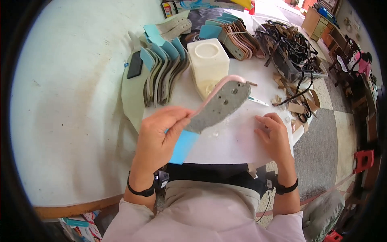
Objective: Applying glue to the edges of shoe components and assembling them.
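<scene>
My left hand (159, 129) grips a shoe insole (223, 103) by its middle, thumb on the near side. The insole is tilted up over the table, its grey underside with several small holes facing me and a pink edge along the top. Its bright blue heel end (184, 147) hangs below my hand. A thin brown strip sticks out at the toe end. My right hand (275, 135) rests at the table's right side, fingers loosely bent and apart, holding nothing. Behind the insole stands a white plastic container (207, 60), partly hidden by it.
Stacked insoles with blue heels stand at the left (165, 72) and far middle (238, 38). A dark phone (135, 64) lies at the left. A clear bin of dark straps (288, 48) is at the far right, with brown scraps (298, 107) nearer. A white-handled tool (258, 101) lies beyond the insole.
</scene>
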`<state>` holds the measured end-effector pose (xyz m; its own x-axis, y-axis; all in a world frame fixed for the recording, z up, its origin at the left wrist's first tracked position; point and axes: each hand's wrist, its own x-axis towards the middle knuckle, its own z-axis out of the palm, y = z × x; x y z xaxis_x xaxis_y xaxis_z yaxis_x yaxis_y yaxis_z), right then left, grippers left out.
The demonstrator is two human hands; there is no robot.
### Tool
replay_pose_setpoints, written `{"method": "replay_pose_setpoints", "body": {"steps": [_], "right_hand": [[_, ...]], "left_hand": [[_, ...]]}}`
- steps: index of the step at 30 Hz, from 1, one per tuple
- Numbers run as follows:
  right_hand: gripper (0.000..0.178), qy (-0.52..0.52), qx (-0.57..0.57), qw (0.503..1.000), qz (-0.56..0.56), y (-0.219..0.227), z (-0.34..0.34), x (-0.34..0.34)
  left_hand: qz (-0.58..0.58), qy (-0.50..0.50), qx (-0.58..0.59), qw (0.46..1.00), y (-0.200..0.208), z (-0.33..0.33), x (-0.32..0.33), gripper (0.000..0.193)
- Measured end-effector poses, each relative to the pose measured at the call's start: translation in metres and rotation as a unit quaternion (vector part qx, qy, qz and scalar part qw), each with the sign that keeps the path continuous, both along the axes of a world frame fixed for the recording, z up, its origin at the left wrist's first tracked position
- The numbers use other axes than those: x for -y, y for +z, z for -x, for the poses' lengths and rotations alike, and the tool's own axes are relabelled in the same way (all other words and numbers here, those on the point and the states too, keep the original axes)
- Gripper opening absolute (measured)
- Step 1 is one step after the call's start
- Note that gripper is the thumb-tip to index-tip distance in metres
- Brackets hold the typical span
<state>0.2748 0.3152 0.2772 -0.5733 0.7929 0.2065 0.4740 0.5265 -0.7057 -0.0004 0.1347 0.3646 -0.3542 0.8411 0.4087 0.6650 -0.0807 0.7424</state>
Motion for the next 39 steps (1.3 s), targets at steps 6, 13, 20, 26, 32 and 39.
{"method": "replay_pose_setpoints", "body": {"steps": [6, 13, 20, 26, 32, 39], "right_hand": [[0.025, -0.030, -0.094, 0.995, -0.007, 0.047, -0.007, 0.010], [0.016, 0.019, -0.186, 0.982, 0.016, 0.081, 0.016, 0.019], [0.010, 0.044, -0.117, 0.991, 0.041, 0.086, 0.021, 0.024], [0.008, 0.090, -0.100, 0.991, 0.025, 0.084, 0.017, 0.015], [0.007, 0.104, -0.098, 0.989, 0.041, 0.079, 0.025, 0.010], [0.002, 0.093, -0.091, 0.991, -0.006, 0.075, 0.033, 0.012]], "left_hand": [[0.100, -0.119, 0.159, 0.975, -0.034, -0.010, 0.003, 0.017], [0.108, -0.148, 0.150, 0.972, -0.051, -0.027, 0.001, 0.016], [0.104, -0.152, 0.116, 0.976, -0.053, -0.026, 0.002, 0.015], [0.110, -0.164, 0.146, 0.969, -0.051, -0.027, 0.002, 0.015], [0.105, -0.159, 0.145, 0.971, -0.053, -0.022, 0.003, 0.015], [0.150, -0.159, 0.124, 0.968, -0.046, -0.018, 0.002, 0.015]]}}
